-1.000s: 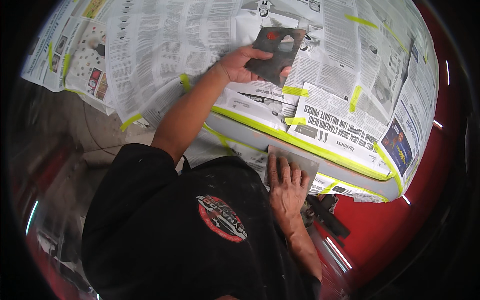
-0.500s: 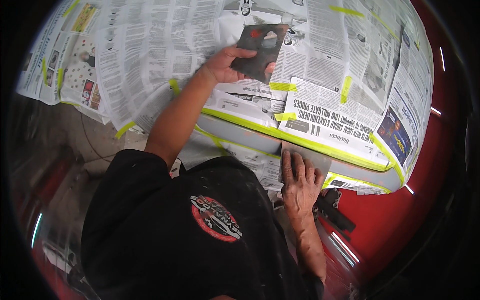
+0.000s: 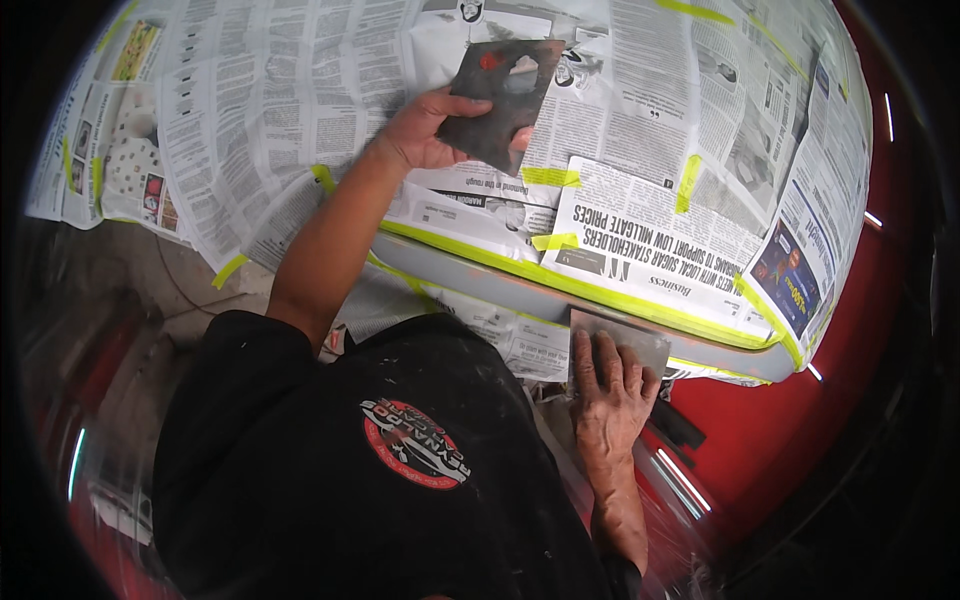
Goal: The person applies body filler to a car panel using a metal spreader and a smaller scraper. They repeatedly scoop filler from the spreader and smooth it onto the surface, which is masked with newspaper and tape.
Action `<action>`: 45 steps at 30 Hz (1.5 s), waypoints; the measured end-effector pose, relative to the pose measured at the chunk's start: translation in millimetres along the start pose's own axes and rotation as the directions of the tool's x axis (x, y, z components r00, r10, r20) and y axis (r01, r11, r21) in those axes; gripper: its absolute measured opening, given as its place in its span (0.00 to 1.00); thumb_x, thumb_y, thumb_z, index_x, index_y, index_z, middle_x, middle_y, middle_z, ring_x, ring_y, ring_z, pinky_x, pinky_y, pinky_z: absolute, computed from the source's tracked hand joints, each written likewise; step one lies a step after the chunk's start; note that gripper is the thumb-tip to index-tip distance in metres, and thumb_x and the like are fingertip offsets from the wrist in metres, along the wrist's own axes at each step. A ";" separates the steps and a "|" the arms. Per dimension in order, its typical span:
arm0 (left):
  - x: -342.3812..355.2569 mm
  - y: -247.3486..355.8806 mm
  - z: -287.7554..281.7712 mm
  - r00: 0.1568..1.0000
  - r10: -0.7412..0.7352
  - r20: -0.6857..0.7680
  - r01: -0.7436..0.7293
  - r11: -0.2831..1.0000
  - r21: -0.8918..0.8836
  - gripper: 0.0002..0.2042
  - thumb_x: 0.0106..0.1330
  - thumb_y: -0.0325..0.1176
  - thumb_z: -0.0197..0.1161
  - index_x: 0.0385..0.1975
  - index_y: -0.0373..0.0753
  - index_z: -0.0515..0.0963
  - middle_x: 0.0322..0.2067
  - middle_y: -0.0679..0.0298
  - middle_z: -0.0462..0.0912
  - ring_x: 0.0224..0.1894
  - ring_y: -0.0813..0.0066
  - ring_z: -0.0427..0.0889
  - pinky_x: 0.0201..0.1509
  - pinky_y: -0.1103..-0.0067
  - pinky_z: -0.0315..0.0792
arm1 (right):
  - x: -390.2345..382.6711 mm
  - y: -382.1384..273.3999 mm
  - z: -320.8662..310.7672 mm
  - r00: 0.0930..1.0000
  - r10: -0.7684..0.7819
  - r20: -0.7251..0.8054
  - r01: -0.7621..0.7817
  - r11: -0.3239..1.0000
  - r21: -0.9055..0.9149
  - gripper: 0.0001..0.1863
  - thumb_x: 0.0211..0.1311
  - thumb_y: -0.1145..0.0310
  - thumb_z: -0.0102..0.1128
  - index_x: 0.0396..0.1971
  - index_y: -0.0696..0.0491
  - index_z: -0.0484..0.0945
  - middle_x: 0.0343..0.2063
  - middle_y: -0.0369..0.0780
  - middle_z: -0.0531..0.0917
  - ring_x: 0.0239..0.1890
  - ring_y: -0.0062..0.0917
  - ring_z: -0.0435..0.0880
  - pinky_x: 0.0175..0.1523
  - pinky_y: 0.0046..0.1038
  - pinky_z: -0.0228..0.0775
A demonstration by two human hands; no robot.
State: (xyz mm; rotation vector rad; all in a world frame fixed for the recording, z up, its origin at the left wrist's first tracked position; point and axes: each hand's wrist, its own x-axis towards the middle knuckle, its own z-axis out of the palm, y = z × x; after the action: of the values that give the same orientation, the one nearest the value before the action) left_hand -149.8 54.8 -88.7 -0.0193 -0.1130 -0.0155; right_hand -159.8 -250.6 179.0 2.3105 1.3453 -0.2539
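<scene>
My left hand point(image 3: 430, 130) is closed round the near side of a dark sheet point(image 3: 500, 95), thumb on top, with a red patch and a pale patch on the sheet. It is over the newspaper covering point(image 3: 350, 90). Below, my right hand point(image 3: 610, 400) has its fingers pressed along a grey, thin-looking sheet point(image 3: 640, 335) at the lower edge of a long grey strip point(image 3: 480, 275). Yellow tape point(image 3: 450, 247) borders that strip. My right thumb and whatever lies under the sheet are hidden.
Taped newspapers cover a large curved body. A glossy red surface point(image 3: 745, 440) with light streaks lies at the right. At lower left are grey ground point(image 3: 185, 275) and a thin cable. Dark objects point(image 3: 680, 427) sit below the strip's right part.
My right hand and the grey sheet have moved right along the strip and slightly down. My left hand keeps the dark sheet; it and the whole view have shifted left.
</scene>
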 end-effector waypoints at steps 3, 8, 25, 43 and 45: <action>1.0 -0.2 -0.8 1.000 -0.001 0.020 0.001 1.000 -0.006 0.25 0.67 0.26 0.55 0.64 0.31 0.60 0.58 0.46 0.71 0.58 0.51 0.76 0.65 0.59 0.70 | 9.4 -2.3 -1.8 1.000 -0.029 0.002 0.029 1.000 0.005 0.34 0.43 0.78 0.59 0.58 0.47 0.76 0.54 0.38 0.76 0.55 0.31 0.73 0.57 0.41 0.61; -0.4 -0.3 -0.3 0.999 0.021 -0.041 -0.022 1.000 -0.009 0.25 0.67 0.25 0.55 0.64 0.32 0.60 0.58 0.49 0.72 0.59 0.55 0.76 0.63 0.60 0.72 | 27.5 -5.7 1.8 0.996 -0.084 0.004 0.084 0.996 0.033 0.32 0.47 0.77 0.57 0.58 0.49 0.76 0.53 0.38 0.76 0.55 0.31 0.73 0.57 0.39 0.61; -0.8 0.6 0.8 0.996 0.006 -0.089 -0.007 1.000 -0.011 0.25 0.66 0.23 0.57 0.63 0.34 0.62 0.58 0.52 0.72 0.59 0.58 0.76 0.63 0.59 0.73 | 77.3 20.7 -62.0 0.976 -0.015 0.217 -0.073 0.918 0.389 0.26 0.44 0.84 0.55 0.49 0.55 0.79 0.35 0.46 0.85 0.39 0.44 0.81 0.46 0.41 0.72; -0.8 -0.7 5.0 0.996 0.035 -0.081 -0.034 0.999 0.012 0.21 0.65 0.26 0.60 0.58 0.36 0.69 0.51 0.55 0.78 0.52 0.62 0.81 0.57 0.63 0.77 | 128.7 -46.6 -37.2 0.839 -0.410 0.359 0.359 0.911 0.201 0.27 0.47 0.80 0.56 0.52 0.52 0.77 0.46 0.43 0.82 0.48 0.41 0.78 0.54 0.41 0.69; 0.5 -0.7 -0.3 0.997 0.020 -0.077 -0.019 1.000 0.021 0.21 0.65 0.26 0.60 0.58 0.36 0.69 0.51 0.55 0.78 0.52 0.63 0.81 0.57 0.64 0.77 | 122.6 -54.2 -27.8 0.840 -0.383 0.386 0.366 0.923 0.119 0.26 0.49 0.78 0.57 0.53 0.52 0.76 0.45 0.41 0.81 0.47 0.39 0.78 0.52 0.41 0.69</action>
State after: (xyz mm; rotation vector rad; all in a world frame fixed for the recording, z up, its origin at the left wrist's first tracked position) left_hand -149.3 54.0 -89.0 0.0000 -0.0357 0.0043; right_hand -146.2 -119.6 141.9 1.8589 1.5621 -0.8420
